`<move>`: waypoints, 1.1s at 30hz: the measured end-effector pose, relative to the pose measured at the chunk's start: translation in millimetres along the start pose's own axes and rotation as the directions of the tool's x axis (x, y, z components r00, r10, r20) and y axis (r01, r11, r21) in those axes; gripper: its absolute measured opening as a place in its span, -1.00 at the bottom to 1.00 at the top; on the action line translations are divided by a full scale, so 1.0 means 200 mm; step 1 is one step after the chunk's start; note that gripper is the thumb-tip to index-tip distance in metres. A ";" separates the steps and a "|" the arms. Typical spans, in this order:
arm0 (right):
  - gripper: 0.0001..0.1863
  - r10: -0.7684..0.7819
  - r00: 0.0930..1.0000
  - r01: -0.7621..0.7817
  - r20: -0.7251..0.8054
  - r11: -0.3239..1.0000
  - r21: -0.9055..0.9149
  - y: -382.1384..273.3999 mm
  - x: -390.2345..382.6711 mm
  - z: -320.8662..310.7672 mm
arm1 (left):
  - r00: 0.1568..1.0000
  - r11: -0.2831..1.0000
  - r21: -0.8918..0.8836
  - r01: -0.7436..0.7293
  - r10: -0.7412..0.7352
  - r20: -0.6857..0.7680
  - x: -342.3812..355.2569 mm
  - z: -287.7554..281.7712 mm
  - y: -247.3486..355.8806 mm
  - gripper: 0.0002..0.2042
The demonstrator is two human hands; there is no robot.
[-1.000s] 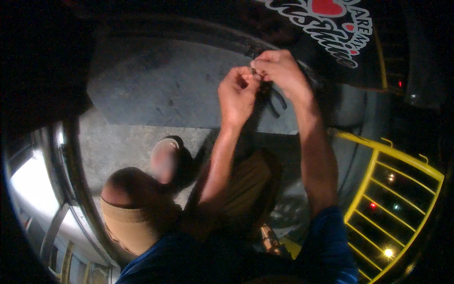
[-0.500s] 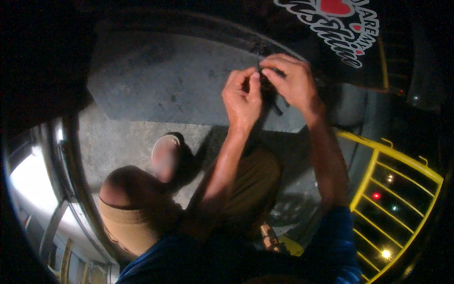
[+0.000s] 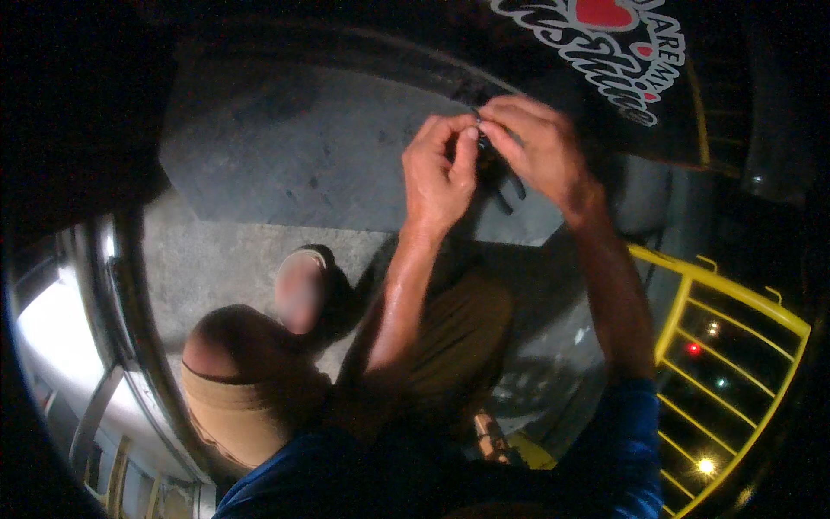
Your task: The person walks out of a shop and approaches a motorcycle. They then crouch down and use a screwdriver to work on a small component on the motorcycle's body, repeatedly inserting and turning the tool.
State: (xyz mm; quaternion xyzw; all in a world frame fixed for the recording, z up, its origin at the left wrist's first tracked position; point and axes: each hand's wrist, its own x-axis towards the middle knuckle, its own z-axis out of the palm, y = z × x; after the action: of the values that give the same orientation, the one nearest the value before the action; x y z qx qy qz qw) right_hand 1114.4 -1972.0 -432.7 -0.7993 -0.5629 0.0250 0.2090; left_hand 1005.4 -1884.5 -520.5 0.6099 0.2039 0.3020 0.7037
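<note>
Dim, mostly unlit spot, with bare concrete floor (image 3: pixel 199 268) around the feet and a yellow barred gate (image 3: pixel 690 307) off to the right. Big grey sheet (image 3: pixel 268 164) spread out in front, and a black panel (image 3: pixel 558 82) with a red heart (image 3: pixel 603 12) and white lettering up at the top right.

Now the fiddly bit. Left hand (image 3: pixel 439 177) above the right-hand part of the grey sheet, thumb and index pinched together. Right hand (image 3: pixel 536 147) coming in from the other side, thumb and fingertips pinched too, all on one small dark piece (image 3: pixel 479 121) up between both sets of fingertips. Dark prongs (image 3: pixel 502 202) poking out just below, between the wrists. Maybe tool handles, maybe hose ends, honestly too dim to call.

New compared with a second ago: right wrist and forearm swung farther out to the right, fingertips a bit closer to the left hand than half a second back. Left hand barely shifted. Meaning, at a guess: just a fresh angle on the grip, same piece, same place, no letting go yet.
</note>
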 end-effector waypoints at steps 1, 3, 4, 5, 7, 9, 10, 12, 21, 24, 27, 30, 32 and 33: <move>-0.82 0.001 1.000 -0.001 0.004 1.000 -0.006 0.00 0.00 0.00 | 1.000 1.000 0.020 -0.011 0.011 -0.002 0.01 0.00 0.01 -0.87; -0.84 -0.002 1.000 0.002 0.003 1.000 -0.026 0.00 0.01 -0.01 | 0.999 0.998 0.061 -0.034 0.034 -0.007 0.03 0.00 0.04 -0.90; -0.85 -0.007 1.000 0.007 -0.003 0.999 -0.040 -0.01 0.02 -0.01 | 1.000 0.998 0.060 -0.013 0.014 -0.012 0.04 -0.01 0.06 -0.90; -0.86 -0.012 1.000 0.011 -0.008 0.999 -0.053 -0.02 0.02 0.00 | 1.000 0.998 0.060 0.007 -0.007 -0.016 0.04 -0.01 0.08 -0.90; -0.89 -0.015 1.000 0.013 -0.026 0.996 -0.085 -0.03 0.03 0.01 | 1.000 0.997 0.078 0.004 -0.002 -0.018 0.04 -0.01 0.08 -0.90; -0.91 -0.005 0.999 0.001 -0.034 0.993 -0.115 -0.04 0.03 0.02 | 0.999 0.992 0.119 -0.043 0.045 -0.012 0.05 -0.02 0.07 -0.90; -0.91 0.007 0.999 -0.011 -0.033 0.991 -0.130 -0.05 0.03 0.03 | 0.999 0.993 0.110 -0.041 0.042 -0.009 0.06 -0.02 0.07 -0.90; -0.91 0.041 0.998 -0.047 -0.041 0.989 -0.137 -0.05 0.03 0.03 | 0.999 0.995 0.091 -0.035 0.035 -0.002 0.06 -0.01 0.06 -0.90; -0.82 0.454 0.891 -0.454 -0.025 0.891 0.015 -0.11 -0.12 0.07 | 0.978 0.972 -0.122 0.199 -0.189 0.089 0.06 -0.01 -0.01 -0.85; -0.69 0.549 0.828 -0.529 0.113 0.832 -0.165 -0.11 -0.29 0.16 | 0.973 0.954 -0.202 0.222 -0.203 0.112 0.07 -0.02 -0.01 -0.85; -0.73 0.567 0.818 -0.551 0.101 0.821 -0.149 -0.08 -0.42 0.23 | 0.969 0.926 -0.290 0.242 -0.217 0.116 0.08 -0.01 0.00 -0.85; -0.77 0.564 0.826 -0.558 0.009 0.819 -0.132 -0.06 -0.48 0.30 | 0.963 0.925 -0.273 0.264 -0.234 0.136 0.08 -0.01 0.01 -0.84; -0.78 0.573 0.819 -0.568 -0.028 0.803 -0.178 -0.06 -0.50 0.31 | 0.963 0.928 -0.262 0.265 -0.240 0.124 0.08 -0.01 0.01 -0.85; -0.78 0.604 0.796 -0.600 -0.040 0.778 -0.187 -0.06 -0.50 0.31 | 0.963 0.931 -0.253 0.264 -0.242 0.115 0.08 -0.01 0.00 -0.85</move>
State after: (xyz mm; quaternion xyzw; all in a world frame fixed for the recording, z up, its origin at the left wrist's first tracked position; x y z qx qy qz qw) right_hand 1049.7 -2040.6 -505.1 -0.9529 -0.2802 0.0453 0.1066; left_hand 1015.6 -1871.7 -518.8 0.4905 0.2094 0.2081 0.8199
